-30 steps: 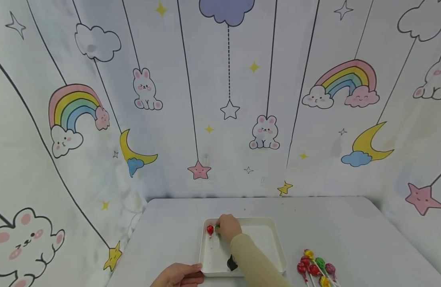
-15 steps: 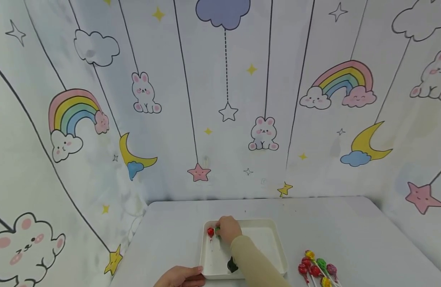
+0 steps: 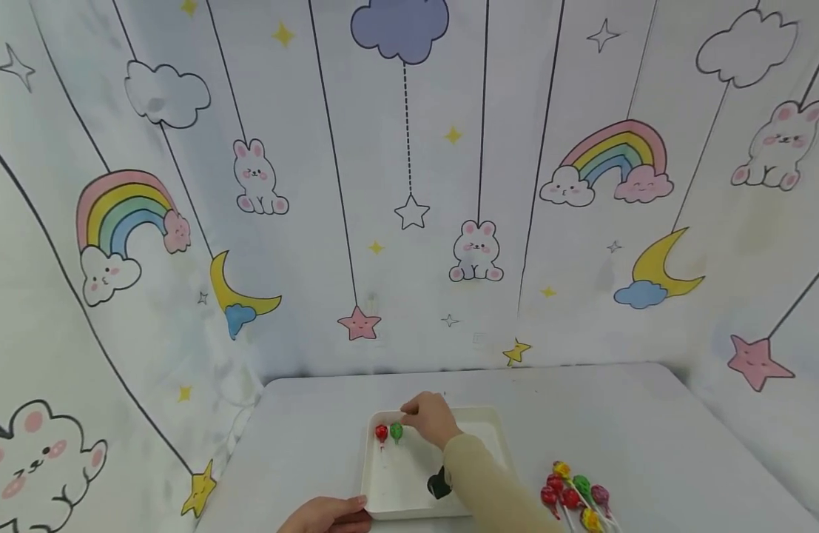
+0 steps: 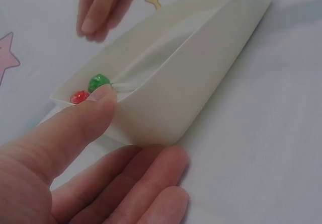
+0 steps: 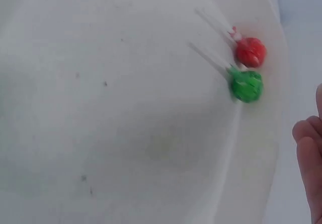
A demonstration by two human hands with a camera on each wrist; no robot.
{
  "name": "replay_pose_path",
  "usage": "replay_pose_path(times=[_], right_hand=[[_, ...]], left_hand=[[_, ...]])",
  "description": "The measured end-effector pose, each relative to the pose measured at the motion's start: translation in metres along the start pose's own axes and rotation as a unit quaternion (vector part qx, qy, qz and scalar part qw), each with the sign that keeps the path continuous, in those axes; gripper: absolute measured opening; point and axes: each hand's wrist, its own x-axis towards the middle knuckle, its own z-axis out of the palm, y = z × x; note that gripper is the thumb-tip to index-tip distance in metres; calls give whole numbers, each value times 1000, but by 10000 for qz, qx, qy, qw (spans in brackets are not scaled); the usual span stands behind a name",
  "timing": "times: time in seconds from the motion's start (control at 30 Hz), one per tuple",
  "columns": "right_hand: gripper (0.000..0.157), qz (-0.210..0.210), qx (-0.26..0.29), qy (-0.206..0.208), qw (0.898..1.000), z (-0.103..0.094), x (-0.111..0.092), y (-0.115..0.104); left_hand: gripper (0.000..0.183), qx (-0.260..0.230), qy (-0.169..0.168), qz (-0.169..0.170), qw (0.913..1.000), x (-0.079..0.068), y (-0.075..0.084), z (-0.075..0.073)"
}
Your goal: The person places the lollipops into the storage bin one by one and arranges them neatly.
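Observation:
A white tray [image 3: 399,481] stands on the table, with a red lollipop [image 3: 381,431] and a green lollipop [image 3: 396,431] side by side at its far left corner. In the right wrist view, the white sticks of the red lollipop [image 5: 251,52] and green lollipop [image 5: 246,86] lie nearly parallel. My left hand [image 3: 325,514] grips the tray's near left corner, thumb at the rim and fingers against the outer wall, as the left wrist view shows. Just right of the green lollipop, my right hand [image 3: 433,420] hovers over the tray's far side, holding nothing.
To the right of the tray lies a pile of lollipops [image 3: 570,497] in yellow, red, green and purple wrappers. A dark wrist camera [image 3: 439,484] sits under the right sleeve. Behind the table rises a wall cloth [image 3: 302,222] printed with cartoons.
My right hand has let go of the green lollipop and moved slightly right and up from it. The left hand keeps its grip on the tray. The head view has shifted a little.

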Motion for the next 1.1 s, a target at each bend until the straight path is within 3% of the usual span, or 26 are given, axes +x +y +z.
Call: replay_pose_path(times=[0.17,0.3,0.43,0.57,0.7,0.83,1.1], right_hand=[[22,3,249,195,9995,-52,-9,14],[21,273,221,586,9977,-102,-28,44],[21,638,-135,912,9937,-148,-66,89],[22,1111,-427,982,9880,-178,-117,136],[22,1553,-511,855,9828,-193,-165,171],[22,1896,-382,639,9790,-197,-194,188],[30,2369,-439,92,9705,-180,-201,192]], left_hand=[[53,-11,14,-5,10000,-3,2,-3],[55,-7,92,-105,9999,-3,2,-3],[57,40,69,-132,9999,1,-2,-5],[58,-38,-218,-123,9997,4,-6,-8],[59,-118,-632,-162,9978,6,-7,-9],[61,-46,-841,-136,9964,10,-6,-8],[61,-48,-905,-107,9958,13,-8,-7]])
